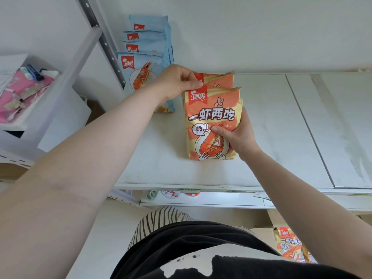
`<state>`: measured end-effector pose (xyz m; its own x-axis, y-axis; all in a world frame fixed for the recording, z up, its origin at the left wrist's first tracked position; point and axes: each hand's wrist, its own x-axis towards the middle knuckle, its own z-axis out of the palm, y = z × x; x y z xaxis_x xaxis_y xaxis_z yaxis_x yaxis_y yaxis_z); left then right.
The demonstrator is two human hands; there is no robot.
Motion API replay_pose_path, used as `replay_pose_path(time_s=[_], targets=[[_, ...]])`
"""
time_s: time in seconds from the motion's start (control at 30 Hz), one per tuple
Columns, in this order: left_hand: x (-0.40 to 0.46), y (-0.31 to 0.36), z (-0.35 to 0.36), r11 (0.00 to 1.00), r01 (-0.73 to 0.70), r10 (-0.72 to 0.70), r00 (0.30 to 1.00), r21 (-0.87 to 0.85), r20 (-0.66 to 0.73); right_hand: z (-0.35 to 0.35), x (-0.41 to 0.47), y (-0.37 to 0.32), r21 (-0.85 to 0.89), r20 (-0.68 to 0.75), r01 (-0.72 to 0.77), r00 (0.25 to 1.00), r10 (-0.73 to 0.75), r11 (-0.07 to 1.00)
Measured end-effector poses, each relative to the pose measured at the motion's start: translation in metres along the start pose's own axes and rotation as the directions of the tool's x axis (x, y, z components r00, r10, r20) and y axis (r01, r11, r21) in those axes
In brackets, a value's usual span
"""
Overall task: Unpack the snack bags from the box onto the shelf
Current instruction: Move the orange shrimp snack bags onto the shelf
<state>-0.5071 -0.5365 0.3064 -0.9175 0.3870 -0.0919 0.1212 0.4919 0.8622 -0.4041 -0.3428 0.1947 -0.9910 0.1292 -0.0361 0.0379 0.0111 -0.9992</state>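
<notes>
Orange-and-cream plastic shrimp snack bags (213,117) are standing in a short row at centre frame on the white metal shelf (271,127), front one facing me with a prawn picture and white forks printed low on it. I'm holding that row with both hands. My left hand (177,83), reaching in from lower left, is pinching the top edges of the back bags, thumb pressed on the front side just above the red logo. My right hand (237,133), coming from lower right, is clamped on the front bag's right edge, thumb across the printed face near the prawn, fingers wrapped behind. Hands are apart, one high-left, one low-right on the same stack.

Just left of the orange row, pale blue shrimp snack bags (145,57) are lined up front to back toward the upper centre-left, next to the grey perforated shelf upright (104,43). Right half of the shelf is bare white board.

Lower right corner: brown cardboard box (281,220), partly hidden by my forearm, with another orange bag (287,246) showing inside. Far left: pink packets on a separate white rack (20,91). My black shirt is filling the bottom of frame.
</notes>
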Motion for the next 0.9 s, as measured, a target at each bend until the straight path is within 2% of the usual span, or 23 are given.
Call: replay_pose_path(time_s=[0.1,0.2,0.27,0.4,0.5,0.6,0.67,0.73,0.83,0.9], targets=[[0.004,0.005,0.004,0.996,-0.053,0.050,0.998,-0.064,-0.049,0.000,0.004,-0.004,-0.045,-0.058,0.048,0.997,-0.050,0.998],[0.005,0.000,0.011,0.993,-0.095,0.094,0.995,-0.072,-0.014,-0.005,0.008,-0.002,-0.108,-0.063,0.050,0.996,-0.057,0.993],[0.007,-0.007,0.015,0.991,-0.129,0.128,0.991,-0.039,-0.035,-0.006,0.008,0.001,-0.126,-0.041,0.048,0.998,-0.054,0.991],[0.012,-0.006,0.014,0.963,-0.206,0.216,0.975,0.174,-0.042,-0.012,0.010,0.008,-0.095,0.084,0.040,0.996,-0.032,0.995],[0.017,0.003,0.011,0.865,-0.257,0.254,0.965,0.431,0.065,-0.016,0.010,0.017,-0.140,0.144,0.005,0.989,0.015,0.990],[0.024,0.015,0.016,0.650,-0.273,0.216,0.961,0.710,0.172,-0.015,0.012,0.019,-0.173,0.138,-0.016,0.990,0.041,0.985],[0.032,0.021,0.019,0.604,-0.240,0.177,0.970,0.760,0.166,-0.012,0.016,0.017,-0.190,0.140,-0.013,0.989,0.040,0.982],[0.039,0.023,0.022,0.680,-0.205,0.168,0.978,0.704,0.123,-0.010,0.019,0.015,-0.202,0.144,-0.010,0.989,0.040,0.979],[0.043,0.022,0.022,0.852,-0.197,0.168,0.980,0.485,0.103,-0.010,0.021,0.016,-0.218,0.136,-0.011,0.990,0.041,0.976],[0.044,0.022,0.020,0.914,-0.195,0.159,0.979,0.356,0.126,-0.010,0.022,0.016,-0.221,0.136,-0.010,0.990,0.041,0.975]])
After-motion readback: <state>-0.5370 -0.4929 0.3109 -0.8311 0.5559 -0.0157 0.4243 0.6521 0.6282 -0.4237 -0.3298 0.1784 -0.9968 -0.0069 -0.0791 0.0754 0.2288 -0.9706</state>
